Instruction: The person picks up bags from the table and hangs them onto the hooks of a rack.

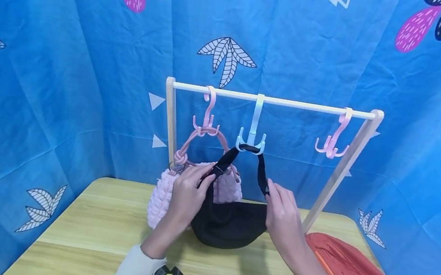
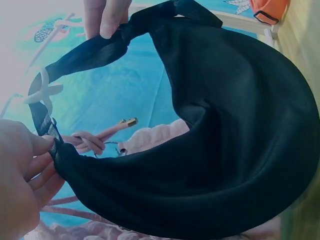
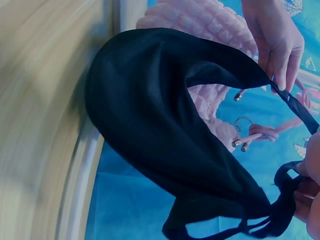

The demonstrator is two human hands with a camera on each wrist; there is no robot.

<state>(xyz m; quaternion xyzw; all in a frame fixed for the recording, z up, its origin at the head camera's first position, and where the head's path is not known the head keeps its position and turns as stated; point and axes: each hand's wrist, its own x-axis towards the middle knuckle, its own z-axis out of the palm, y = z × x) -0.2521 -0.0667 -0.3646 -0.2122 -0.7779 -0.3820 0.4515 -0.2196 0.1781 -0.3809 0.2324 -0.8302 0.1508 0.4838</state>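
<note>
On the blue hook (image 1: 255, 119) at the middle of the rail (image 1: 298, 104), a black bag (image 1: 231, 225) hangs by its strap (image 1: 227, 158). Well apart, the left hand (image 1: 188, 193) and right hand (image 1: 283, 208) each pinch one side of that strap. Just behind, a fluffy pink bag (image 1: 160, 201) has its handle over a pink hook (image 1: 209, 109); a red bag (image 1: 357, 266) lies on the table (image 1: 84, 222). All three bags' contents are hidden.

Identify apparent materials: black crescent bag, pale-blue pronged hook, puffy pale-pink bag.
Black crescent bag: matte fabric, perhaps nylon; soft creases show.
Pale-blue pronged hook: probably moulded plastic, smooth; evenly coloured, rounded prongs.
Puffy pale-pink bag: seemingly padded or plush textile; bumpy surface. Exact fibres unclear.
</note>
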